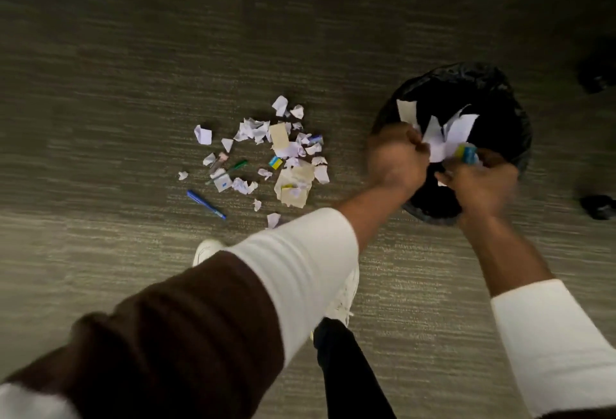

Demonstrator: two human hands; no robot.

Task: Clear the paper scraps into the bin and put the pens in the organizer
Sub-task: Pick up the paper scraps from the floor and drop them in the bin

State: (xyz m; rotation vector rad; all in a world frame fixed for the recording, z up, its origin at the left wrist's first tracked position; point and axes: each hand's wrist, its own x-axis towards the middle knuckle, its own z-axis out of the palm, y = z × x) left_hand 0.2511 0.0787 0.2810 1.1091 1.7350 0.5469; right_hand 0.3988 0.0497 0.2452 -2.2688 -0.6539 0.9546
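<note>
Both hands, left (396, 158) and right (480, 182), gripped paper scraps (443, 138) over the bin (500, 92). Left, a blue pen (206, 204) lay pointing near-right beside more litter (286, 152).

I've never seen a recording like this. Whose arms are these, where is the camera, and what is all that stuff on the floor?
There is no machine here: a person wears one camera on the head, which looks down at their own arms. So you see just one view, from above.

Both hands are over a bin lined with a black bag. The left hand and the right hand together grip a bunch of paper scraps, with a yellow and blue piece among them, above the bin's opening.

On the carpet, left of the bin, lies a pile of scraps. A blue pen lies apart at its edge, and a green pen lies among the scraps. A white shoe shows below.
</note>
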